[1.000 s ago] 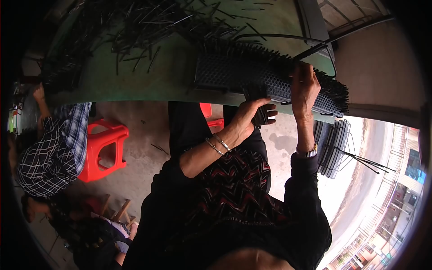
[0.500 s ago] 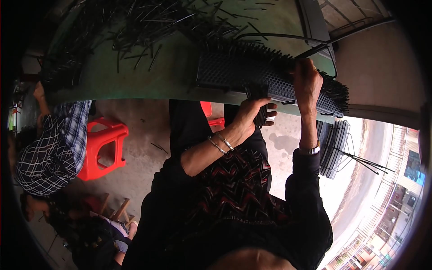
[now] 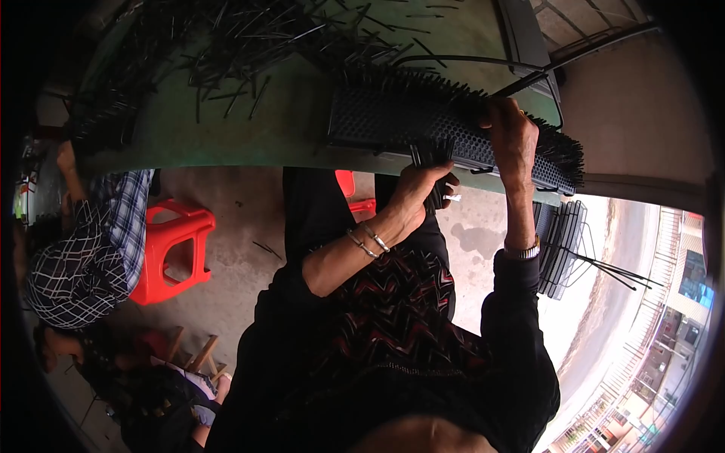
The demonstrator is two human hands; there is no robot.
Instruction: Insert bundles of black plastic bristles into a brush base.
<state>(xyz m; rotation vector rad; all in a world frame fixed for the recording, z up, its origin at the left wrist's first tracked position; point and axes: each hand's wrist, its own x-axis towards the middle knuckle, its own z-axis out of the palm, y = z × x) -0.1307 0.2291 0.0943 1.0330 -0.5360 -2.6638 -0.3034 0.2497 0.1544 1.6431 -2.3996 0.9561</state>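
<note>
My left hand (image 3: 411,192) is closed around a bundle of thin black sticks (image 3: 430,153), their ends pointing up in front of a long perforated black block (image 3: 377,121). This honeycomb-like block lies along the table's near edge. Black sticks (image 3: 559,147) stand packed in its far rows and right end, while many holes on the near side show bare. Over the block, right of its middle, my right hand (image 3: 515,143) has its fingers pinched together down at the holes. Whatever is between those fingertips is hidden.
Loose black sticks (image 3: 234,45) lie heaped across the green table (image 3: 249,143). A black metal rod frame (image 3: 544,74) rises behind the block. Left on the floor stands a red stool (image 3: 174,249); beside it is a person in a checked head covering (image 3: 79,272). A wire rack (image 3: 563,249) stands at right.
My right hand has shifted slightly left along the block, fingers still pinched. The left hand's fingers have curled in more around the bundle, which moved very little.
</note>
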